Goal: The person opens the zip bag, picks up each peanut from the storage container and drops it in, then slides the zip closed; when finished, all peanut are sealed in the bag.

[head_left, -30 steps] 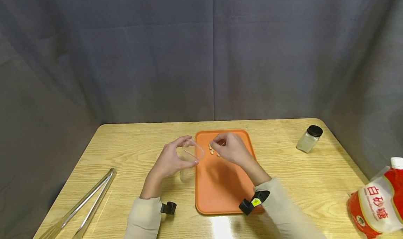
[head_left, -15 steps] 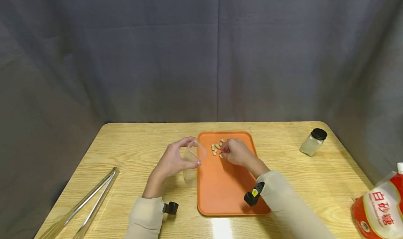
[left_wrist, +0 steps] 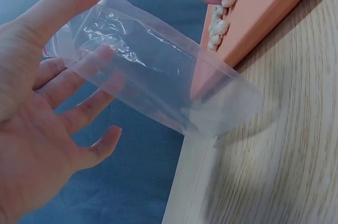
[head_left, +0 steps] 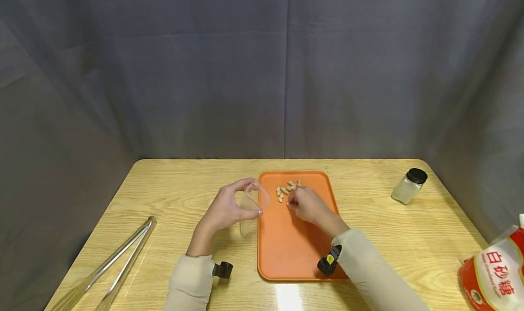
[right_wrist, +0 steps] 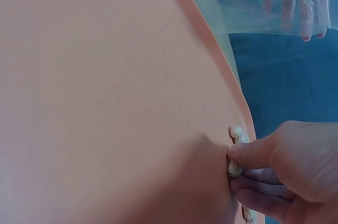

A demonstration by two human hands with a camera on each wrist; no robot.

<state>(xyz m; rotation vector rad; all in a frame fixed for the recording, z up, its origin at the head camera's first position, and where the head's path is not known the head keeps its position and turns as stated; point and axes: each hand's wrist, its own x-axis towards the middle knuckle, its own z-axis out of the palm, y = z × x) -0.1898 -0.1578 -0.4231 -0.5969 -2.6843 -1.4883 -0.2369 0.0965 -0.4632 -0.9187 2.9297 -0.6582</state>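
Observation:
In the head view my left hand (head_left: 226, 207) holds a clear zip-top bag (left_wrist: 148, 71) by its mouth, thumb and fingers spreading the opening apart. The bag hangs down beside the left rim of an orange tray (head_left: 286, 252), with nothing visible inside it. Over the tray's far half, my right hand (head_left: 309, 205) pinches a peanut (right_wrist: 235, 169) between thumb and fingers, low over the tray surface. Several unshelled peanuts (head_left: 284, 190) lie in a loose group just beyond and left of those fingertips; some are partly hidden by the hand.
Metal tongs (head_left: 127, 256) lie on the wooden table (head_left: 196, 179) at the left. At the back right a small jar (head_left: 409, 186) with a black lid stands. A red and white sugar bag (head_left: 495, 270) is at the right edge. Grey curtains (head_left: 204, 74) surround the table.
My right hand has moved down onto the peanuts and pinches one, uncovering more of the group to its left. My left hand keeps the bag in nearly the same place; the head view shifted slightly.

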